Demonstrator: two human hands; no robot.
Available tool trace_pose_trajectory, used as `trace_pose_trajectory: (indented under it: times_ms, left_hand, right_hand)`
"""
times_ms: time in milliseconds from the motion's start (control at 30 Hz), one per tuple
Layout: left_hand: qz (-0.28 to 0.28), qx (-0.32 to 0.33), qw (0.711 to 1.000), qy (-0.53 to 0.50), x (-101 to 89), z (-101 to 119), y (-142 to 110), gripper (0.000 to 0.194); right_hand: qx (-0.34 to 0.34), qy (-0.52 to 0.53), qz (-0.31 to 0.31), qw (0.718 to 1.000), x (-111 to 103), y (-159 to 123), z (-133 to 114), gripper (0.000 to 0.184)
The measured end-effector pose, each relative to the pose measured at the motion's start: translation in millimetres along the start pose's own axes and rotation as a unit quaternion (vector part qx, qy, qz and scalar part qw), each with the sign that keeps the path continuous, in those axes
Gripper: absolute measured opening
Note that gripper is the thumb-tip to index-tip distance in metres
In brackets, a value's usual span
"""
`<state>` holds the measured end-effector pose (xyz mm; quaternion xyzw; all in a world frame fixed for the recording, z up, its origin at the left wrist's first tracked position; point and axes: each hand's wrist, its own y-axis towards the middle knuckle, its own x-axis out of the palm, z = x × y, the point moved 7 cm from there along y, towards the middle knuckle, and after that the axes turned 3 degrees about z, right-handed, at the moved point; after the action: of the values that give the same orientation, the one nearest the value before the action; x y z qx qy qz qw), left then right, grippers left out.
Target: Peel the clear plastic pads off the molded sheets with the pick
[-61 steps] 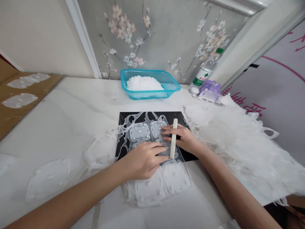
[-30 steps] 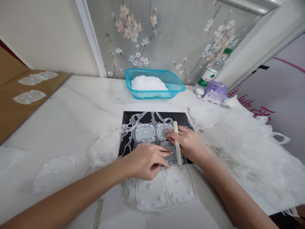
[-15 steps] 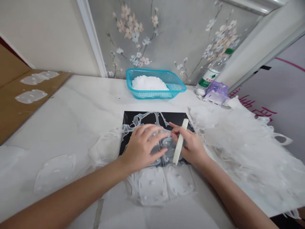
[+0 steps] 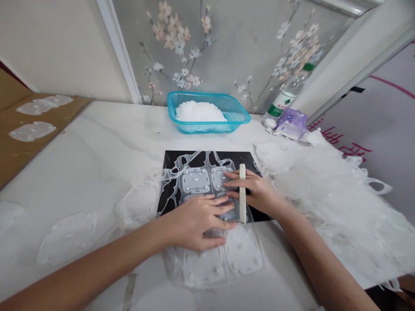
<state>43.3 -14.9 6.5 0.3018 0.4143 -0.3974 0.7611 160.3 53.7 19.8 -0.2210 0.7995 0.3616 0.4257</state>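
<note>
Head view: hands (image 4: 198,221) on knobbly, translucent sheet (image 4: 242,249)

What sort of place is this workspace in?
Likely a makeshift hand-work spot, perhaps in a home: a grey blossom-patterned wall panel, a white marble-look tabletop and a large heap of translucent white plastic pieces.

In centre, plain black for the mat (image 4: 257,214), cloudy white for the moulded sheet (image 4: 196,180) over it, pale cream for the stick (image 4: 242,194). At 12 o'clock, turquoise for the basket (image 4: 235,102), grey with peach and white blossoms (image 4: 171,32) for the wall panel (image 4: 233,39). At 2, green on cap (image 4: 308,67) and label (image 4: 281,105) of the bottle (image 4: 294,87), purple for the packet (image 4: 294,120). At 9, brown for the cardboard (image 4: 19,160).
</note>
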Motion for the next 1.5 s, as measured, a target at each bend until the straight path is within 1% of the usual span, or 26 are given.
trace_pose_trajectory:
  times_ms: [133,200,300,400,500,600,667,767,867,933,1033,1100,1167,1367,1500]
  left_hand:
    - [0.002,-0.010,0.999,-0.039,-4.1,0,1,0.027]
    - [0.007,-0.019,0.997,-0.072,-5.4,-3,1,0.025]
    - [0.016,-0.031,0.993,-0.114,-6.5,-7,1,0.025]
    - [0.025,-0.035,0.989,-0.139,-6.2,-11,1,0.030]
    - [0.021,-0.031,0.986,-0.162,-3.6,-14,1,0.031]
    - [0.015,-0.026,0.983,-0.181,-1.4,-16,2,0.023]
    - [0.018,-0.033,0.982,-0.185,-1.9,-16,2,0.022]
    - [0.045,-0.043,0.984,-0.170,-7.0,-14,2,0.029]
    - [0.071,-0.034,0.991,-0.111,-11.9,-7,1,0.041]
    - [0.070,-0.027,0.995,-0.059,-11.4,-3,0,0.049]
    - [0.042,-0.022,0.999,-0.019,-6.3,0,-1,0.054]
    - [0.023,-0.023,0.999,-0.023,-3.8,0,0,0.053]
    - [0.018,-0.026,0.999,-0.029,-3.8,-1,1,0.054]
    - [0.021,-0.025,0.999,-0.038,-5.5,-2,2,0.055]
    - [0.028,-0.016,0.999,-0.043,-6.5,-1,2,0.054]
  right_hand:
    - [0.001,0.018,-0.014,1.000,1,1,-2,0.015]
    - [-0.006,0.027,-0.017,0.999,1,1,-3,0.015]
    - [-0.009,0.063,-0.012,0.998,3,0,1,0.014]
    - [0.001,0.088,-0.013,0.996,4,0,5,0.012]
    - [-0.004,0.050,-0.029,0.998,1,0,0,0.011]
    - [-0.038,-0.018,-0.047,0.998,0,2,-16,0.013]
    - [-0.055,-0.074,-0.052,0.994,2,3,-25,0.015]
    - [-0.061,-0.128,-0.043,0.989,6,5,-31,0.013]
    - [-0.041,-0.119,-0.033,0.992,7,5,-29,0.012]
    - [-0.024,-0.106,-0.032,0.994,8,5,-25,0.012]
    - [-0.008,-0.108,-0.019,0.994,8,4,-21,0.011]
    - [-0.001,-0.122,-0.006,0.992,8,4,-20,0.011]
    - [0.007,-0.137,0.005,0.990,9,4,-20,0.012]
    - [0.064,-0.168,0.044,0.983,7,6,-21,0.012]
    - [0.089,-0.173,0.074,0.978,3,6,-22,0.012]
